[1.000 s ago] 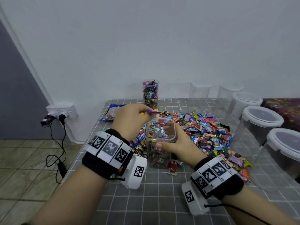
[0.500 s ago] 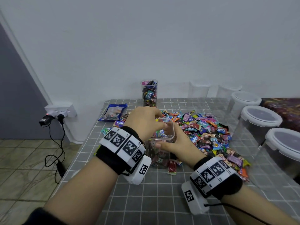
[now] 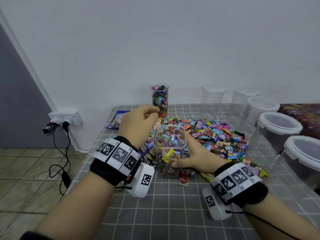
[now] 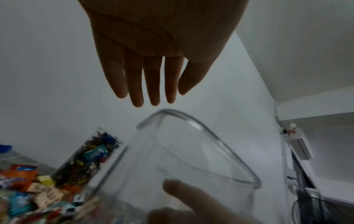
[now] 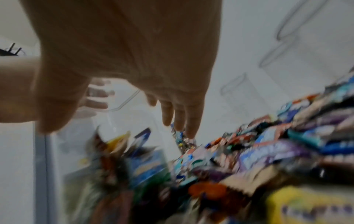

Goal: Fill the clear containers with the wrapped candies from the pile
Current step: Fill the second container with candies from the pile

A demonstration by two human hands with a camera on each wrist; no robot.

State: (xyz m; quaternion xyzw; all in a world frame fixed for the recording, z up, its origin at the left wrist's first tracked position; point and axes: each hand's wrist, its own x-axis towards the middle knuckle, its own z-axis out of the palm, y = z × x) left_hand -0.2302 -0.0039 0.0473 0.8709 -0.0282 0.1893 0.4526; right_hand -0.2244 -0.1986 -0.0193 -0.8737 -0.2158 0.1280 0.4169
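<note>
While the right hand (image 3: 195, 158) grasps the candy-filled square container (image 3: 168, 151) at the pile's (image 3: 218, 135) near edge, the empty, relaxed left hand (image 3: 138, 122) hovers above, risking a knock that tips it.

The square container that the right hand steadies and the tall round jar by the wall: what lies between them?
In the head view, the left hand hovers there, fingers loose, above the near edge of the candy pile, between the square container and the tall jar.
</note>
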